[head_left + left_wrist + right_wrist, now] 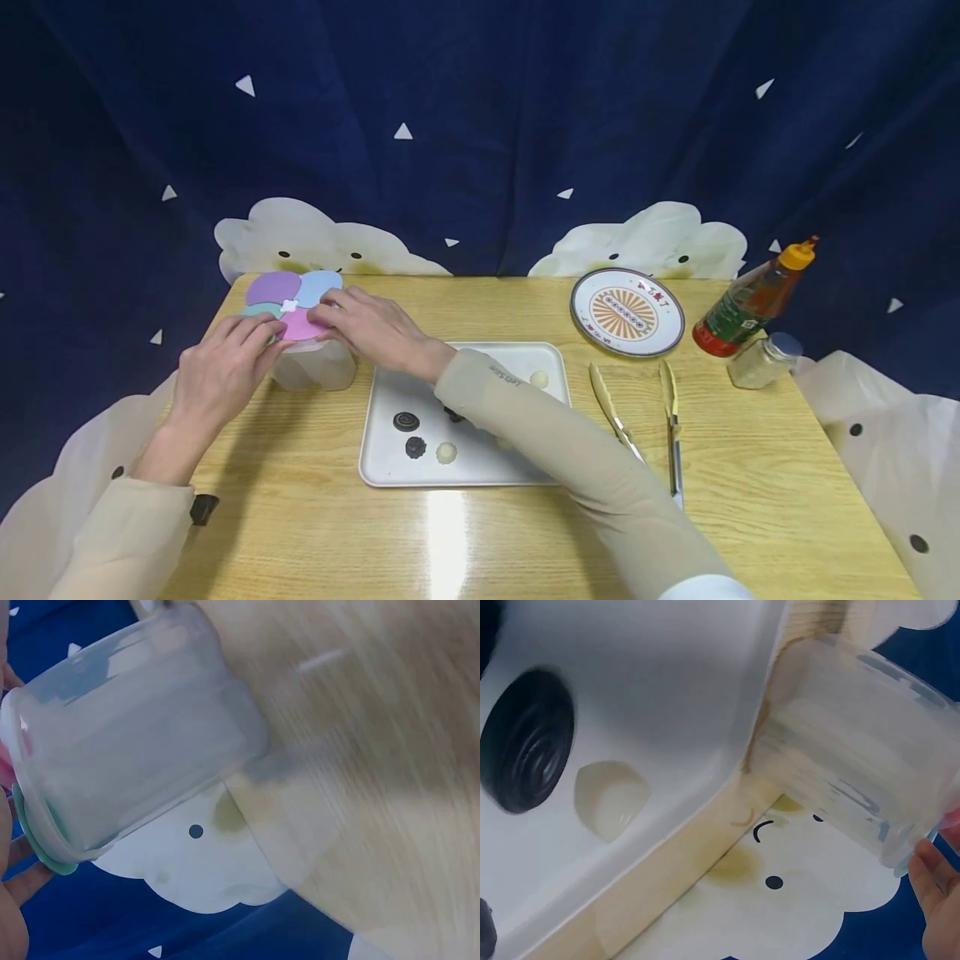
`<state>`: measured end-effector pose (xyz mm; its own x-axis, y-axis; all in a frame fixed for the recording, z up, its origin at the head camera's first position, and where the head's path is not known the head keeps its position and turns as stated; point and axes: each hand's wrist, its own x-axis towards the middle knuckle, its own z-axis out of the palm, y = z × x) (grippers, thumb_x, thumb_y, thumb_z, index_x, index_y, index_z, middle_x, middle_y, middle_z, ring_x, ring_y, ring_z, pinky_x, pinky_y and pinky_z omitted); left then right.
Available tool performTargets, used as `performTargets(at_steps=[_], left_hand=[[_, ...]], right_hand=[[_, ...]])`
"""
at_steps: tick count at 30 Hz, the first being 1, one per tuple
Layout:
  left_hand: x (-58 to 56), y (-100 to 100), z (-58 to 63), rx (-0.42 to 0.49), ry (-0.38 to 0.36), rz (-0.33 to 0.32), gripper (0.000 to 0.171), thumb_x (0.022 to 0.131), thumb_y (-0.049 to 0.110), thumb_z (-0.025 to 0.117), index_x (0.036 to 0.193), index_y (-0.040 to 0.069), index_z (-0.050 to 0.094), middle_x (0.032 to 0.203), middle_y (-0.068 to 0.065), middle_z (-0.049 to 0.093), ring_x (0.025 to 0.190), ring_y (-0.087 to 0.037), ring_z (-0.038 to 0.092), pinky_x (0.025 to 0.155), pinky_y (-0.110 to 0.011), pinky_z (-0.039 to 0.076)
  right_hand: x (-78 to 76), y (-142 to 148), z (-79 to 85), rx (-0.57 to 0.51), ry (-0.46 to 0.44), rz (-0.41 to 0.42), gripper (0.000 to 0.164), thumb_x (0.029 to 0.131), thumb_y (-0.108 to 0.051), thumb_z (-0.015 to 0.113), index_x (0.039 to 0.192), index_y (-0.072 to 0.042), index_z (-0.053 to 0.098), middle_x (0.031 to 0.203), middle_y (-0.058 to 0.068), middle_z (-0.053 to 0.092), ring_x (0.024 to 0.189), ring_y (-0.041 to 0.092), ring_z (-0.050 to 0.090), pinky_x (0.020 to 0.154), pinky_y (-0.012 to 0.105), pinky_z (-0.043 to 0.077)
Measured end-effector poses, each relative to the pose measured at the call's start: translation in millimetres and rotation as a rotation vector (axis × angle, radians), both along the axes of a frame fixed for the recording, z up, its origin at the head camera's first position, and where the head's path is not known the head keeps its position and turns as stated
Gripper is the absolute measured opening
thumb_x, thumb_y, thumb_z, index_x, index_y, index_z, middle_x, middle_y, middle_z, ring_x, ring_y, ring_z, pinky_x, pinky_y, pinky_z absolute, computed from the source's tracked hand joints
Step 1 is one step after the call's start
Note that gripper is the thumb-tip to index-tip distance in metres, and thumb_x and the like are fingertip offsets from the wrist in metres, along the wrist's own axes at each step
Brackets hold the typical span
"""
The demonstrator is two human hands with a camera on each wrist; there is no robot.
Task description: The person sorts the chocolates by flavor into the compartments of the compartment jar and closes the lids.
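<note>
At the back left of the table stands a translucent plastic container [313, 365] with a flower-shaped lid [290, 306] of purple, blue, green and pink petals. My left hand [217, 367] grips the lid's front left edge, fingertips by the pink and green petals. Reaching across the tray, my right hand [375, 329] holds the lid's right side, its fingertips on the pink petal. Both wrist views show the container's clear wall [142, 735] below the lid, with fingers [930, 881] at the lid's rim. No contents can be made out inside the container.
A white tray [480, 473] holds several dark and cream pieces, like chocolates [406, 422], partly behind my right sleeve. To its right lie metal tongs [670, 400] with beige tips. Farther right are a patterned plate [588, 321], a yellow-capped sauce bottle [750, 304] and a small jar [757, 363].
</note>
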<state>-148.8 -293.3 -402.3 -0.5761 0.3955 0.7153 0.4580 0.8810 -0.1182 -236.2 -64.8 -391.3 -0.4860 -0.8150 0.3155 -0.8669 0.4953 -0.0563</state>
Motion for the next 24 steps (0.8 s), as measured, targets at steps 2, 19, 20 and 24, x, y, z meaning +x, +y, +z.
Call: performTargets(at_steps=[2, 19, 20, 24], left_hand=[[0.6, -1, 1.8, -0.012, -0.018, 0.004, 0.057, 0.113, 0.048, 0.035, 0.112, 0.005, 0.073, 0.108, -0.016, 0.077, 0.096, -0.039, 0.071, 0.054, -0.053, 0.058], [-11.8, -4, 13.1, -0.011, 0.053, 0.018, 0.047, 0.111, 0.039, 0.046, 0.099, 0.001, 0.069, 0.089, -0.018, 0.075, 0.079, -0.042, 0.067, 0.051, -0.05, 0.053], [-12.3, -4, 14.3, -0.022, 0.053, 0.022, 0.044, 0.11, 0.037, 0.048, 0.098, 0.0, 0.069, 0.088, -0.018, 0.074, 0.078, -0.042, 0.066, 0.05, -0.05, 0.053], [-13.7, -5, 19.3, -0.068, 0.048, 0.041, 0.033, 0.106, 0.028, 0.052, 0.097, 0.001, 0.067, 0.087, -0.02, 0.074, 0.076, -0.042, 0.064, 0.051, -0.048, 0.053]], right_hand=[[-0.6, -1, 0.1, 0.0, 0.0, -0.003, 0.034, 0.111, -0.04, 0.045, 0.138, -0.028, 0.063, 0.138, -0.006, 0.062, 0.121, 0.013, 0.062, 0.087, 0.027, 0.058], [-5.8, -8, 13.1, -0.2, -0.036, -0.105, 0.026, 0.11, -0.038, 0.051, 0.126, -0.027, 0.069, 0.127, -0.01, 0.066, 0.107, 0.008, 0.065, 0.081, 0.022, 0.056], [-6.8, -9, 14.1, -0.202, -0.025, -0.107, 0.026, 0.11, -0.038, 0.052, 0.126, -0.027, 0.069, 0.126, -0.01, 0.066, 0.106, 0.008, 0.065, 0.08, 0.022, 0.055], [-10.1, -11, 19.6, -0.192, 0.01, -0.116, 0.025, 0.11, -0.036, 0.053, 0.125, -0.026, 0.07, 0.124, -0.009, 0.066, 0.104, 0.009, 0.064, 0.078, 0.021, 0.053]])
